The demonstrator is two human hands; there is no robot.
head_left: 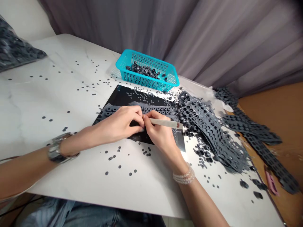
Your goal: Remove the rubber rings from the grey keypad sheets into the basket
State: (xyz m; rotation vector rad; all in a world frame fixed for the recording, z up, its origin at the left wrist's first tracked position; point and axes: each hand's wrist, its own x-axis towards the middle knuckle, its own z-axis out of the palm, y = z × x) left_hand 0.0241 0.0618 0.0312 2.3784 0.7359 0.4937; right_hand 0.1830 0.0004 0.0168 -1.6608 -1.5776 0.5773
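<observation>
In the head view, my right hand (161, 135) grips a pale, pen-like stick (167, 123) that points back to the right; its working tip is hidden behind the fingers. My left hand (119, 125) is bent with thumb and fingers drawn together close to the right fingertips. What those fingers hold, if anything, is hidden. Both hands are over a dark grey perforated rubbery strip (111, 109) with rows of ring shapes. The strip lies on a black mat (118, 91) scattered with small dark discs.
A turquoise basket (175, 75) with small dark rings stands behind the mat. Punched-out strips (205, 119) and loose rings are heaped at right. More strips and a pink cutter (271, 180) lie on the wooden surface. A bag of dark pieces (17, 47) sits far left. Discs dot the white table (78, 179).
</observation>
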